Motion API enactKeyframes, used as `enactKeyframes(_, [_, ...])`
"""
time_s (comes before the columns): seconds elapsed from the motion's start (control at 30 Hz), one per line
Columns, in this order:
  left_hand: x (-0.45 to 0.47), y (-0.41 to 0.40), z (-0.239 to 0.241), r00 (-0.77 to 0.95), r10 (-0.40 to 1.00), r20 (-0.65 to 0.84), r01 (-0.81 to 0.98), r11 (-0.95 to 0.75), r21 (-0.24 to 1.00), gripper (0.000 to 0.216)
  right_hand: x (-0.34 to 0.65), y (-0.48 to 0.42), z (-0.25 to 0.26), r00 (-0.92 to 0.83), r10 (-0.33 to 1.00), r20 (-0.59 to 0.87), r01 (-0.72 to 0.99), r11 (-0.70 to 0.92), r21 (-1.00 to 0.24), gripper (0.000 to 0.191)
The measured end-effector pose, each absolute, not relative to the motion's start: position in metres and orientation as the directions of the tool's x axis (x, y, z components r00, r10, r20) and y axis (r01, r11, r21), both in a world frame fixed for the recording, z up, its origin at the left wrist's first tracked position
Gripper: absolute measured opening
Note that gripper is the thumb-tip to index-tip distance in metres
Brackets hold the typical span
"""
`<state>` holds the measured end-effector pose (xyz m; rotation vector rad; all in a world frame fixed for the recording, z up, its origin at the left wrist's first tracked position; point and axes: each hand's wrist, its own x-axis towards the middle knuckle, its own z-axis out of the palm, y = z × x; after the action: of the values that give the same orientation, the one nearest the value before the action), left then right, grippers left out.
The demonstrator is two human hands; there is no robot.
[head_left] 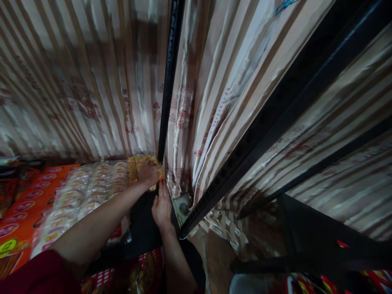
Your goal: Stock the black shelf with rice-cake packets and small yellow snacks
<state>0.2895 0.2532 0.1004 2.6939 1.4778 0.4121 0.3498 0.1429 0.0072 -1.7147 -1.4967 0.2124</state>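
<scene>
Small yellow packets (134, 168) stand in short rows at the back corner of a dark shelf (143, 222), by a black upright post. My left hand (149, 173) lies over these packets with its fingers spread on top of them; the fingertips are hard to make out in the dim light. Just in front and to the right, my right hand (162, 206) has its fingers stretched out straight, their tips against the right end of the packets. I see nothing held in it. Beside the yellow packets, clear-wrapped white packs (102, 173) lie in several rows.
Orange boxes (36, 192) stand farther left. Black metal posts (168, 81) rise at the corner, a thick one (245, 147) slanting across the right. Striped cloth or plastic sheeting (92, 81) hangs behind. Red-and-white packs (143, 269) sit below the shelf; another dark shelf (315, 224) stands right.
</scene>
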Motion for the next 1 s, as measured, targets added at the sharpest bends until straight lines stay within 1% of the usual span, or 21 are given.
enactKeyframes(0.13, [0.291,0.255,0.1,0.459,0.862,0.215,0.853,-0.495,0.163,0.029,0.35,0.143,0.009,0.254,0.89,0.378,0.761,0.057,-0.646,0.068])
enactKeyframes(0.23, [0.29,0.256,0.099,0.445,0.872,0.207,0.849,-0.484,0.213,0.036,0.349,0.143,0.007,0.236,0.889,0.392,0.78,0.067,-0.622,0.068])
enactKeyframes(0.37, [0.289,0.254,0.1,0.445,0.878,0.174,0.842,-0.477,0.253,0.032,0.349,0.143,0.005,0.239,0.887,0.394,0.788,0.06,-0.613,0.068])
enactKeyframes(0.57, [0.288,0.252,0.098,0.496,0.859,0.131,0.844,-0.512,0.162,0.028,0.349,0.143,0.008,0.217,0.913,0.347,0.81,0.029,-0.586,0.066])
enactKeyframes(0.73, [0.288,0.25,0.093,0.531,0.815,0.232,0.813,-0.567,0.133,0.031,0.349,0.144,0.008,0.216,0.91,0.354,0.82,0.028,-0.571,0.065])
enactKeyframes(0.83, [0.288,0.252,0.088,0.636,0.721,0.277,0.724,-0.681,0.11,0.027,0.349,0.143,0.008,0.22,0.903,0.37,0.822,0.033,-0.568,0.065])
enactKeyframes(0.9, [0.288,0.254,0.085,0.699,0.657,0.282,0.665,-0.742,0.08,0.024,0.349,0.143,0.007,0.216,0.903,0.372,0.824,0.036,-0.565,0.066])
enactKeyframes(1.0, [0.291,0.258,0.086,0.696,0.662,0.276,0.669,-0.738,0.084,0.028,0.35,0.143,0.006,0.208,0.908,0.364,0.826,0.036,-0.562,0.065])
